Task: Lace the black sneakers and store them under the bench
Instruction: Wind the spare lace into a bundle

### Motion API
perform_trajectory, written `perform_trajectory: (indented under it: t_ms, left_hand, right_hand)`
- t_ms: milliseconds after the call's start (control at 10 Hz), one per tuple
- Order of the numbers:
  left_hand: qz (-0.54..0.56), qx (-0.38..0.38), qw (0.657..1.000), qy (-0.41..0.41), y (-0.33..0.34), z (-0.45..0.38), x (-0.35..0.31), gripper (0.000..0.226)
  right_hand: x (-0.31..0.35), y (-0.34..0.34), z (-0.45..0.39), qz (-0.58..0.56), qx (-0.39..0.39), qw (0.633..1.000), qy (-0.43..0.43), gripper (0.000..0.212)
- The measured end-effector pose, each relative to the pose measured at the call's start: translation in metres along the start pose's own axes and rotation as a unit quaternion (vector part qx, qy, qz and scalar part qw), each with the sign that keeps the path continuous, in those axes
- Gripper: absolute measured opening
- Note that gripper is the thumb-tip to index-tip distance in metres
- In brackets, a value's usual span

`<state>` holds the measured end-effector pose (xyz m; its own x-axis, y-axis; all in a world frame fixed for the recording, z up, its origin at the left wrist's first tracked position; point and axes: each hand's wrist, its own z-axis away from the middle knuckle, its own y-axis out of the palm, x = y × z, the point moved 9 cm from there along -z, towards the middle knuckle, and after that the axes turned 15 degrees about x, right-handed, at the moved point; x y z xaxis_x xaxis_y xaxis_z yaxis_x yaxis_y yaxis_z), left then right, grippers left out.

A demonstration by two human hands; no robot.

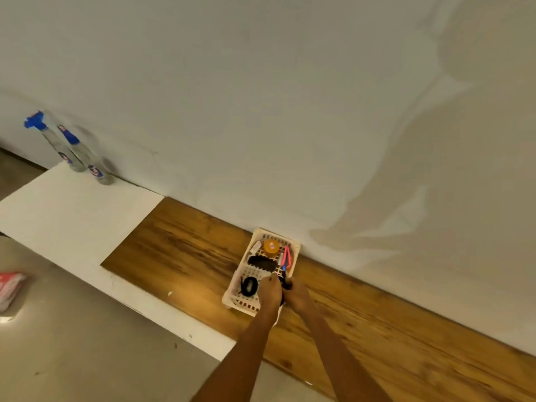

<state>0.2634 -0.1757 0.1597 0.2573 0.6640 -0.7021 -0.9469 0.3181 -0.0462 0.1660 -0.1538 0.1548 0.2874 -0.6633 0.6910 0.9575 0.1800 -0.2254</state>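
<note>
Evidently fetching laces: both hands work at the near corner of a basket on the wooden surface.

Left hand and right hand meet, each grip pinching a dark lace bundle. Beyond them, the white basket holds another coiled lace, kept together for reach. No black sneakers show; two bottles stand far left.

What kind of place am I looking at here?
Probably a room in a home or workshop, though that is uncertain. A wooden bench runs along a plain white wall, a slotted basket of small supplies sits on it, and two spray bottles stand at its far end.
</note>
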Motion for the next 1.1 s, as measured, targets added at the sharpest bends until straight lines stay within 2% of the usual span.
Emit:
perform_trajectory:
  t_ms: [100,200,300,400,500,600,700,800,900,1000,1100]
  left_hand:
    - [0.085,-0.005,0.995,-0.06,-0.029,-0.046,0.027,0.034]
    - [0.155,0.034,0.981,-0.112,-0.033,-0.089,0.054,0.04]
    - [0.203,0.05,0.969,-0.134,-0.031,-0.113,0.071,0.038]
    - [0.231,0.034,0.961,-0.145,-0.032,-0.116,0.074,0.022]
    - [0.268,0.018,0.951,-0.152,-0.025,-0.122,0.08,0.022]
    - [0.338,0.007,0.931,-0.137,-0.021,-0.121,0.077,0.039]
    - [0.323,0.008,0.937,-0.132,-0.022,-0.128,0.081,0.044]
    - [0.221,0.029,0.966,-0.128,-0.026,-0.142,0.082,0.051]
    - [0.114,0.05,0.987,-0.098,-0.03,-0.142,0.074,0.048]
    - [0.057,0.034,0.995,-0.078,-0.037,-0.142,0.067,0.047]
    - [0.082,-0.008,0.991,-0.106,-0.038,-0.149,0.082,0.041]
  right_hand:
    - [-0.004,0.025,-0.046,0.003,-0.004,1.0,0.026,0.014]
    - [-0.015,0.036,-0.083,0.016,-0.022,0.998,0.053,0.026]
    - [-0.028,0.038,-0.105,0.024,-0.044,0.995,0.09,0.035]
    - [-0.039,0.038,-0.119,0.07,-0.064,0.989,0.115,0.035]
    - [-0.034,0.042,-0.124,0.125,-0.074,0.984,0.106,0.033]
    - [-0.031,0.04,-0.124,0.155,-0.1,0.974,0.132,0.033]
    - [-0.025,0.037,-0.125,0.198,-0.094,0.964,0.147,0.031]
    - [-0.025,0.033,-0.132,0.205,-0.09,0.961,0.163,0.03]
    - [-0.027,0.036,-0.138,0.183,-0.084,0.966,0.159,0.035]
    - [-0.038,0.039,-0.143,0.141,-0.075,0.974,0.16,0.034]
    - [-0.048,0.05,-0.14,0.1,-0.059,0.983,0.143,0.033]
